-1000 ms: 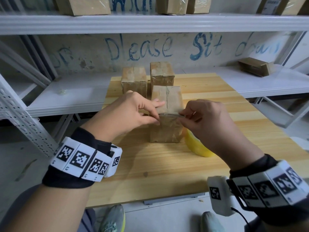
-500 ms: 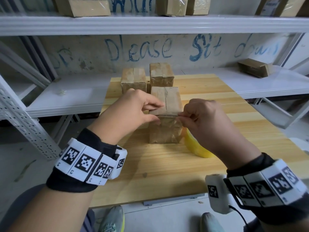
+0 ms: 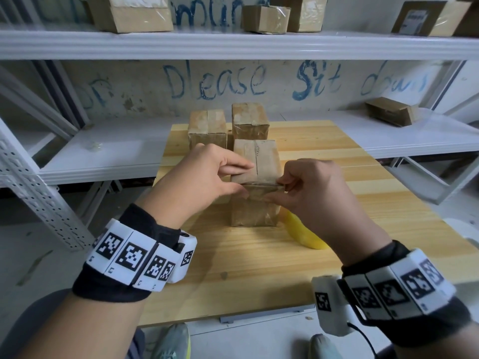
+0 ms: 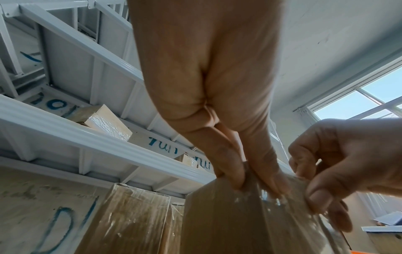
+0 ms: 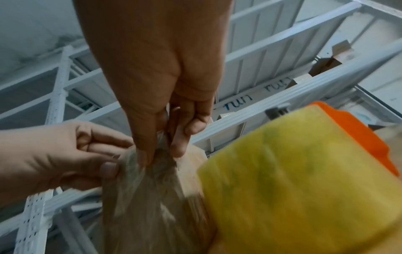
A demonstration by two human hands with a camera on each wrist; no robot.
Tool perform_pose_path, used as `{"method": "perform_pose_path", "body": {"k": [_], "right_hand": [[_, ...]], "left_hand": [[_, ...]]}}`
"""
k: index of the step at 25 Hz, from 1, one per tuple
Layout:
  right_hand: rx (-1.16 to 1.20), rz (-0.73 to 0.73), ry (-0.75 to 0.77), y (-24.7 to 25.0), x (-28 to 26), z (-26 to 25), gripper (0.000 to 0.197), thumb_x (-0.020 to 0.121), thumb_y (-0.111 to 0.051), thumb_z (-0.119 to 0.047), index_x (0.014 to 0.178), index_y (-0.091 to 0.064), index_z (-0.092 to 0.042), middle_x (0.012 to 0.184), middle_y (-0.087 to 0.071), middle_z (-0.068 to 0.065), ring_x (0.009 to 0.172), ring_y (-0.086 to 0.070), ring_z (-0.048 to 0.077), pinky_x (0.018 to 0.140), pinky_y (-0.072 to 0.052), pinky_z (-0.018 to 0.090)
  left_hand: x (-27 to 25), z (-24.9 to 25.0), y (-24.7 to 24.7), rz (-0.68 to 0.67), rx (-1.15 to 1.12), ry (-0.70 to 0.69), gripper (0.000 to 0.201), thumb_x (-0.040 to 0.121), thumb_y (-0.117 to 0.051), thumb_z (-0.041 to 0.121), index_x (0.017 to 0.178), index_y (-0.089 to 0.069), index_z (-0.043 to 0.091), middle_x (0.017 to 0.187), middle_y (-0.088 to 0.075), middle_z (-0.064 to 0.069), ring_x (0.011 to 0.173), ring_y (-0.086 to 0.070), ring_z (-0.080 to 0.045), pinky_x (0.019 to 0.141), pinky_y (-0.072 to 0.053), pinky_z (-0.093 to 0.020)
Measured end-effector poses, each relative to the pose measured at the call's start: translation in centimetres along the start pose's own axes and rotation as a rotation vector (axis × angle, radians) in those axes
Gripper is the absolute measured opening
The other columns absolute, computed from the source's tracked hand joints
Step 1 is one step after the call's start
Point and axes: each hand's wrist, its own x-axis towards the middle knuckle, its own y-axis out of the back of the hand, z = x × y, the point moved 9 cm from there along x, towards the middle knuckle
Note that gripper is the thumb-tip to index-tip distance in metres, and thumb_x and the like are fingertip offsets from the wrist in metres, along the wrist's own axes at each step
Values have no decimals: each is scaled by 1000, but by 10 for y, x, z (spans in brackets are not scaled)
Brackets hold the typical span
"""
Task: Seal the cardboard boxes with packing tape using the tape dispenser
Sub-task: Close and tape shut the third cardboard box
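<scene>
The near cardboard box [image 3: 255,159] stands upright mid-table, its top seam closed. A strip of clear tape [image 3: 261,186] lies across its front top edge. My left hand [image 3: 245,181] pinches the strip's left end, index finger over the box top, thumb on the front face. My right hand [image 3: 275,189] pinches the right end between thumb and fingers. The left wrist view shows my left fingertips [image 4: 239,180] nipping the crinkled tape [image 4: 282,199] at the box corner. The yellow tape dispenser [image 3: 305,234] with its orange frame [image 5: 352,125] lies on the table, right of the box.
Two more taped boxes [image 3: 207,128] [image 3: 250,120] stand close behind the near one. The wooden table [image 3: 259,268] has bare board in front and to the right. White metal shelving [image 3: 233,42] with further boxes runs behind and above.
Hardly any: both hands keep pinching the tape at the same box edge, and my left wrist has lifted slightly.
</scene>
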Motion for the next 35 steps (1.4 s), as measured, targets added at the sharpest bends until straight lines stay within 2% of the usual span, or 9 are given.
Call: {"method": "perform_pose_path", "body": {"k": [8,12,16,22,24,26,28,32,35], "right_hand": [[23,-84,58,1,3,6,19,81,-78,-10,65,-69,-7,62,-68,-1,59,-66,11,57,-54,34],[31,-77,70,3,-2,3,14,84,-70,1,75,-72,-9,68,-71,-6,64,-69,1,61,-57,24],[98,-57,1,6,-6,8,15,85,-68,3,85,-74,-11,70,-72,-5,68,-70,-2,64,-55,15],[131,-91,48,-1,-9,-13,25,85,-67,-4,108,-73,-12,75,-70,-4,68,-69,7,67,-58,29],[183,-217,132,-12,-14,-35,23,85,-66,-5,106,-73,-12,82,-69,-3,76,-67,9,71,-57,30],[249,-336,136,-19,-17,-46,33,87,-66,-8,118,-70,-17,94,-68,-7,90,-65,4,79,-53,18],[244,-302,121,-11,-14,-45,30,86,-64,-5,110,-72,-20,94,-67,-11,90,-63,2,75,-47,11],[9,-73,-176,16,-10,6,24,81,-56,-5,93,-68,-22,92,-61,-8,87,-57,6,73,-40,17],[-251,-188,-540,21,-28,55,42,86,-60,-24,126,-51,-14,110,-50,7,105,-51,29,82,-42,34]], "left_hand": [[1,-2,-1,-25,-35,23,56,66,-91,19,118,-73,29,93,-57,41,87,-52,33,82,-28,12],[-1,-11,-2,-136,-172,88,67,59,-90,29,123,-69,35,109,-68,31,111,-59,15,106,-39,-13],[-4,-14,0,-162,-152,80,58,76,-84,12,123,-66,39,112,-69,29,119,-56,14,115,-34,-22],[-5,2,-5,-160,160,-27,46,92,-63,-5,120,-72,31,135,-59,23,132,-46,8,121,-24,-23],[-6,5,4,-60,273,-19,40,95,-55,2,116,-75,30,138,-62,14,129,-56,-6,116,-38,-32],[-12,10,13,13,315,43,32,97,-52,25,120,-68,40,130,-65,9,95,-69,-8,87,-57,-35],[-17,10,8,-29,370,109,38,95,-56,45,132,-58,45,127,-63,11,92,-67,-12,79,-56,-35],[-14,3,-5,-109,407,88,57,89,-64,46,144,-50,39,157,-40,15,144,-38,-9,116,-38,-42],[-13,-6,-2,-138,380,139,53,92,-61,23,142,-49,35,157,-41,12,134,-50,-12,110,-44,-38]]}}
